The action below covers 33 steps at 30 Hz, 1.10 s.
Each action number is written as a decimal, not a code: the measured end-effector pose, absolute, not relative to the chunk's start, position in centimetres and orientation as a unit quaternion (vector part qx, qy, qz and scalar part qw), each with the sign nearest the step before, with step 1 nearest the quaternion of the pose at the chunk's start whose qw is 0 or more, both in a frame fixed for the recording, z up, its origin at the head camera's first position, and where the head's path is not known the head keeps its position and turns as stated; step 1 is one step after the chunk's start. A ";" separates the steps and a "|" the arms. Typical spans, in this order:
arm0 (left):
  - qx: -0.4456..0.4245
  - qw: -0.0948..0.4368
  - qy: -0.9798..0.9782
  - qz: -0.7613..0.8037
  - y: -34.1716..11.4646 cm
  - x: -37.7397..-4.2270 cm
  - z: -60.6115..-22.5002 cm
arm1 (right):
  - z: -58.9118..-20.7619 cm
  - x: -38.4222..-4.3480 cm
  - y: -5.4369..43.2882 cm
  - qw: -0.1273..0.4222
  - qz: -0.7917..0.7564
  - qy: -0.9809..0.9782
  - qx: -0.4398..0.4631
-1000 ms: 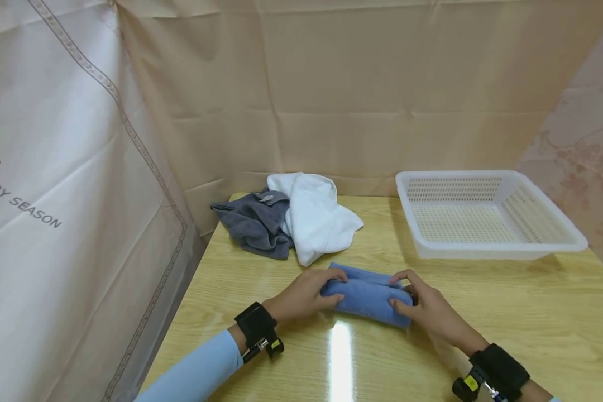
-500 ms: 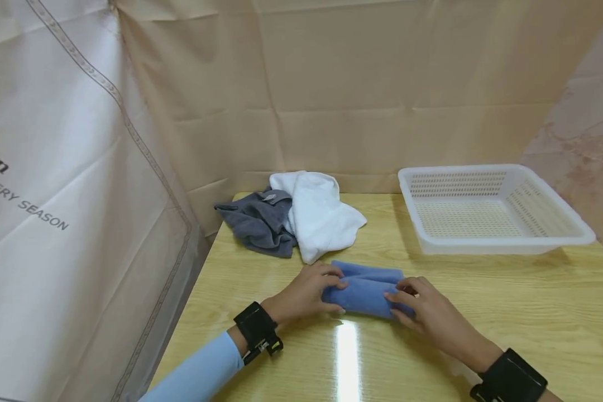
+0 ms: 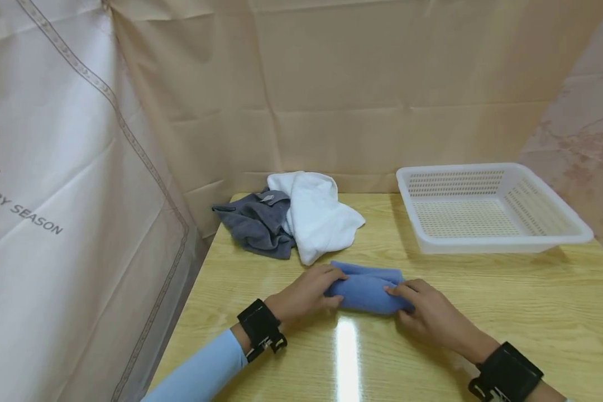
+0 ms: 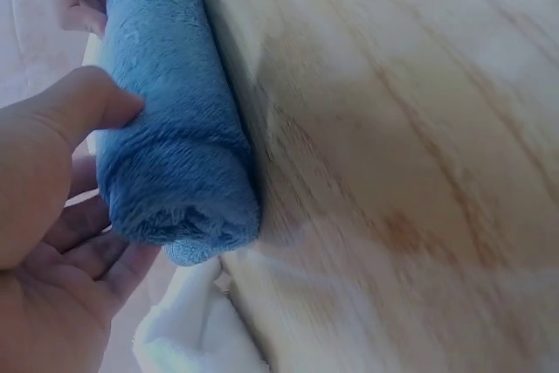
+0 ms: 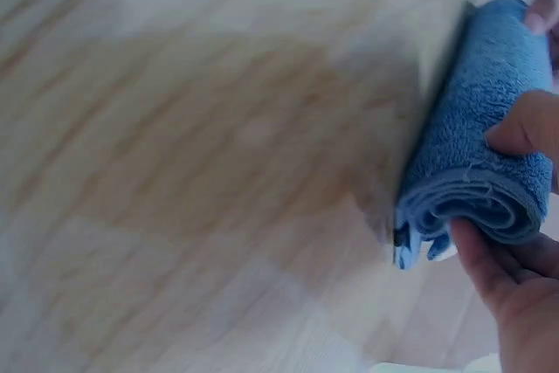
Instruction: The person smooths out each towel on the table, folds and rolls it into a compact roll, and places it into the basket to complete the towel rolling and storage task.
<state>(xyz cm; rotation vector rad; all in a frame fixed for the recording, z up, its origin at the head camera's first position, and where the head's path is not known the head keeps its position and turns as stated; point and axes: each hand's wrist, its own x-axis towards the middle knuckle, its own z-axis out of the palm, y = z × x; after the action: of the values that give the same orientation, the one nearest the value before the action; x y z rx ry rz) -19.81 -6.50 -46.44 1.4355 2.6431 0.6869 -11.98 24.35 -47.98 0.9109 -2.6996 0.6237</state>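
A blue towel (image 3: 365, 293), rolled into a thick cylinder with a flat flap at its far side, lies on the wooden table between both hands. My left hand (image 3: 306, 291) grips its left end, thumb (image 4: 118, 107) on the near side and fingers reaching over the far side. At the other end my right hand (image 3: 434, 312) holds the roll, thumb pressed on the pile and fingers at the spiral end. The right wrist view shows the layered coil of the blue roll (image 5: 476, 120) with fingertips (image 5: 472, 246) at its opening.
Behind the roll, a crumpled dark grey cloth (image 3: 258, 223) lies beside a bunched white towel (image 3: 321, 218). A white perforated plastic basket (image 3: 492, 245) stands at the back right of the table (image 3: 507, 301). Fabric drapes (image 3: 331, 84) enclose the back and sides.
The right hand's fingers have shifted on the towel's right end, and the roll's right end has moved slightly away from the person. The left hand keeps its place at the left end.
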 end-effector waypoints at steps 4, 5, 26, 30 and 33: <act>0.449 0.052 0.855 0.255 -6.2 -20.2 -46.4 | -47.3 -12.7 24.7 0.015 0.316 -0.913 0.256; 0.449 0.054 0.854 0.257 -6.1 -20.3 -46.4 | -47.2 -12.9 24.9 -0.004 0.340 -0.908 0.243; 0.474 -0.057 0.879 -0.015 -4.5 -19.1 -47.2 | -47.0 -13.0 23.0 0.165 0.086 -0.934 0.305; 0.460 -0.040 0.887 -0.013 -4.4 -19.3 -47.3 | -47.2 -11.9 22.1 0.204 0.011 -0.914 0.351; 0.458 -0.021 0.889 -0.001 -4.4 -19.4 -47.3 | -47.5 -11.6 22.0 0.208 0.023 -0.908 0.362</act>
<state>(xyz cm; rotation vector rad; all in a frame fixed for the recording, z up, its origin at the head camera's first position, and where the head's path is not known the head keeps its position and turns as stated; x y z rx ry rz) -19.40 -4.36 -47.34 1.4587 2.8304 -0.0019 -11.57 21.98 -47.50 1.0068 -2.5279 0.0640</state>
